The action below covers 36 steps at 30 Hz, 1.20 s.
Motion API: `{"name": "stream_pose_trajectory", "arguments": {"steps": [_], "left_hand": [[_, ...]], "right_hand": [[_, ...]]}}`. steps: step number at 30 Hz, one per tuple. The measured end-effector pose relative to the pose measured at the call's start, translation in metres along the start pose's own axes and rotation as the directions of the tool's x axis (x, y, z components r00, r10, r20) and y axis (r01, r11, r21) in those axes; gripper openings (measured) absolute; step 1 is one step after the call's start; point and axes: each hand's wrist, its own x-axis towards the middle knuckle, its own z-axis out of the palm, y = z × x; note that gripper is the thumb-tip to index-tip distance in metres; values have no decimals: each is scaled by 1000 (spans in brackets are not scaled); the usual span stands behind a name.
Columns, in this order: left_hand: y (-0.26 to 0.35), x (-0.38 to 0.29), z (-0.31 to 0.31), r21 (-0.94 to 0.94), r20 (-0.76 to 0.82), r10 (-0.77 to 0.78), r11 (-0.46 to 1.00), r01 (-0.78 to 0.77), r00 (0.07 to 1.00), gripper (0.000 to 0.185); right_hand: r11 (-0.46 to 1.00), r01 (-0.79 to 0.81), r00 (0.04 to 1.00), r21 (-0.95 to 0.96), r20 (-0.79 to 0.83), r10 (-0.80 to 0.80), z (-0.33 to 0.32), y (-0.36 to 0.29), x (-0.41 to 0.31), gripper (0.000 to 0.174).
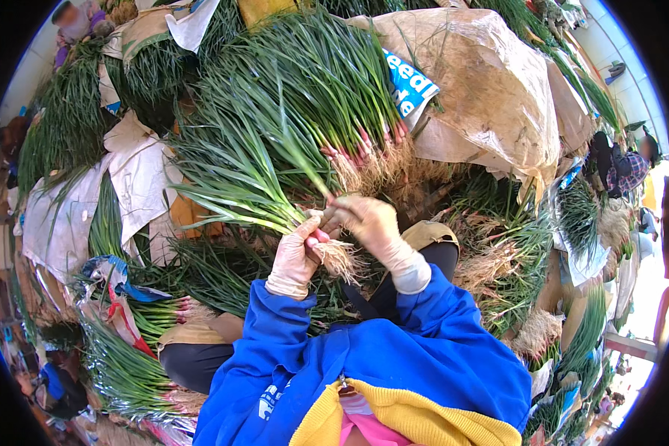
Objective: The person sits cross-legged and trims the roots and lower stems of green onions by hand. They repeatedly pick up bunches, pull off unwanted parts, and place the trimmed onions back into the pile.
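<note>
My left hand (301, 253), in a pale thin glove, is closed around a small bunch of green onions (256, 192). Their reddish bulbs and whitish roots stick out below its fingers, and the leaves fan away to the upper left. Close beside it, my right hand (371, 220), gloved alike and slightly blurred, grips a single green onion stalk (316, 177) near its lower end. The fingertips of both hands nearly meet, and whether they touch is unclear. Just beyond lies a large pile of green onions (312, 83), with pink bulbs and tangled roots facing me.
A dusty tan sheet (474, 83) covers a mound at the upper right. Loose green onions (490, 256) lie right of my knee. At the lower left is another heap of green onions (128, 357). White sacking (139, 173) drapes over piles at left. Other people sit farther off.
</note>
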Motion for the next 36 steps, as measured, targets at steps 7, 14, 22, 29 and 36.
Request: {"name": "stream_pose_trajectory", "arguments": {"steps": [7,14,22,29,36], "left_hand": [[2,9,-23,0,-78,-59,998,59,995,8],[-3,-15,-32,190,-82,51,981,-35,995,16],[30,-55,-12,-117,285,290,956,-268,914,50],[18,-28,-31,-184,286,158,977,-108,945,40],[17,-12,-52,-269,303,201,956,-119,931,35]], "right_hand": [[985,78,994,154,68,-89,10,4,21,38],[990,138,872,-40,480,-102,29,9,17,28],[969,-236,814,73,560,155,13,49,43,34],[726,-302,953,-617,-181,243,35,102,165,13],[970,-107,994,-220,-37,102,46,36,107,15]]}}
